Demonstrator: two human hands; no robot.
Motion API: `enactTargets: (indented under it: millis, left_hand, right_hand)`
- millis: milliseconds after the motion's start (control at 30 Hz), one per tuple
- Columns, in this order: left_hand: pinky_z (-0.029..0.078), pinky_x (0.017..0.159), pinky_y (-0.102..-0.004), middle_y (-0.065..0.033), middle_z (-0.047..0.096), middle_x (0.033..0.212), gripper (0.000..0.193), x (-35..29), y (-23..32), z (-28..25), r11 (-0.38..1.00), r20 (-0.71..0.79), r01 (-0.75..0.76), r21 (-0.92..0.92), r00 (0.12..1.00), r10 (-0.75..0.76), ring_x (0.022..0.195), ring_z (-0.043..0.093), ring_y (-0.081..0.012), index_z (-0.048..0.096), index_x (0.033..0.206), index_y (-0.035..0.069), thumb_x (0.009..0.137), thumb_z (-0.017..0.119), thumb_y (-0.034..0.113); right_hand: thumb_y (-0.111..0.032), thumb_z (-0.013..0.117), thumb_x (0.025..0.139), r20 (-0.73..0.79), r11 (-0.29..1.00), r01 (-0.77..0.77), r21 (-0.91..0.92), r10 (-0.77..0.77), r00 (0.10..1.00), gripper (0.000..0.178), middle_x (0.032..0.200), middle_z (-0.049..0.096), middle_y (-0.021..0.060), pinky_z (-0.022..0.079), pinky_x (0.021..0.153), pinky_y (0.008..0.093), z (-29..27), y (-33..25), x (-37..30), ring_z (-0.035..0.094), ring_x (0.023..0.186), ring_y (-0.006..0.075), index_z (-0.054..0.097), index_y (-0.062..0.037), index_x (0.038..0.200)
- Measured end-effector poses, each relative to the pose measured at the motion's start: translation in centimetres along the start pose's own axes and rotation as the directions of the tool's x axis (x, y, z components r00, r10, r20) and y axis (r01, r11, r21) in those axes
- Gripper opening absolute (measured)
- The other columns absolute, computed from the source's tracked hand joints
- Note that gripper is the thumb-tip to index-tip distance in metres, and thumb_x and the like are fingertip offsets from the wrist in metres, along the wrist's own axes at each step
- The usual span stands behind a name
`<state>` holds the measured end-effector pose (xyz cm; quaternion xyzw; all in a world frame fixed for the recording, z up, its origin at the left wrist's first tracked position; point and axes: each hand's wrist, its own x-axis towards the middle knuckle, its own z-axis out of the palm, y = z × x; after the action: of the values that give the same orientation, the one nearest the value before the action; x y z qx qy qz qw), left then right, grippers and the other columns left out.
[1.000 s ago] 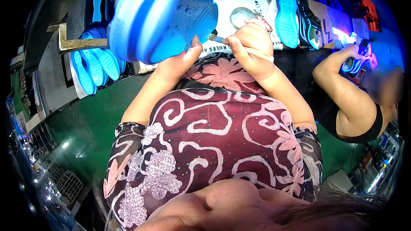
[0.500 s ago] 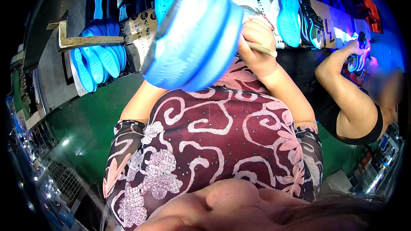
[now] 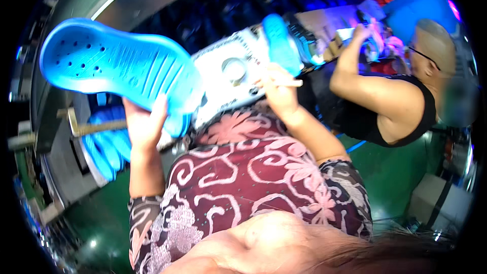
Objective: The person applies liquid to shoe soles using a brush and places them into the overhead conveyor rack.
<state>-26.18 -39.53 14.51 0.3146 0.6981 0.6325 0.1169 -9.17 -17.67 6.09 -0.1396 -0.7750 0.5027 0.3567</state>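
Observation:
A bright blue shoe sole (image 3: 114,61) is held up at the left, its face with small holes and ridges toward me. My left hand (image 3: 144,124) grips its lower edge, fingers partly hidden behind it. My right hand (image 3: 279,91) is closed around a pale wooden-handled tool (image 3: 293,83); its working end is blurred and cannot be made out. Just left of that hand, a small round metal-looking cup (image 3: 234,70) stands on a white printed sheet (image 3: 215,89). Part of another blue sole (image 3: 178,125) shows below the held one.
Stacked blue soles (image 3: 104,155) lie at the left by a wooden bar (image 3: 101,128). Beyond my right hand are another blue sole (image 3: 279,40) and a dark shoe (image 3: 303,43). A co-worker (image 3: 390,96) sits close on the right, hands over the bench.
The blue sole has moved left, away from my chest, and turned from its side to show its holed face. My right hand has shifted left and lower, still holding the wooden-handled tool.

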Motion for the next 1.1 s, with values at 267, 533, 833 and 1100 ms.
enactTargets:
  millis: [267, 533, 833, 1100]
  left_hand:
    - [0.042, 0.035, -0.0179, -0.0101, 0.06, 0.085, 0.072, 10.4, 7.1, 9.1, 0.936, 0.917, 0.333, -0.111, 0.398, -0.032, 0.045, 0.053, -0.0086, 0.037, 0.123, -0.006, 0.065, 0.068, 0.022]
    - [0.052, 0.078, -0.0343, -0.0251, 0.054, 0.103, 0.048, 27.7, 12.4, 25.0, 0.377, 0.559, 0.556, -0.74, 0.821, -0.113, 0.088, 0.058, -0.0301, 0.037, 0.117, -0.009, 0.086, 0.056, 0.023]
    - [0.043, 0.064, -0.0242, -0.0087, 0.063, 0.091, 0.04, 12.4, -5.3, 8.4, 0.68, 0.643, 0.633, -0.37, 0.703, -0.305, 0.074, 0.059, -0.0163, 0.054, 0.119, 0.01, 0.088, 0.052, 0.034]
    - [0.036, 0.091, -0.0324, -0.0119, 0.031, 0.138, 0.091, -15.1, -25.3, -29.2, 0.595, -0.504, 0.499, -0.631, 0.319, -0.802, 0.11, 0.043, -0.0229, 0.02, 0.138, 0.01, 0.071, 0.06, 0.057]
  right_hand:
    - [-0.018, 0.054, 0.087, -0.275, 0.982, 0.102, -0.157, -0.143, 0.951, 0.029, 0.058, 0.056, 0.008, 0.04, 0.057, 0.0306, -0.3, 2.0, -3.1, 0.051, 0.053, 0.0173, 0.061, 0.0009, 0.067]
    - [-0.022, 0.05, 0.09, -0.24, 0.962, -0.238, 0.137, 0.265, 0.934, 0.033, 0.062, 0.056, 0.0048, 0.04, 0.055, 0.0238, 0.7, 2.2, -3.5, 0.051, 0.057, 0.0099, 0.061, 0.0017, 0.069]
    - [-0.021, 0.052, 0.09, -0.202, 0.894, -0.285, 0.345, 0.367, 0.908, 0.029, 0.064, 0.059, 0.0027, 0.041, 0.053, 0.022, 1.3, 3.6, -3.9, 0.05, 0.056, 0.0077, 0.062, 0.0003, 0.073]
    - [-0.022, 0.053, 0.089, -0.091, 0.866, -0.267, 0.423, 0.333, 0.938, 0.028, 0.061, 0.057, 0.0023, 0.041, 0.053, 0.0223, 4.1, 3.6, -2.3, 0.05, 0.056, 0.0079, 0.063, -0.0016, 0.072]
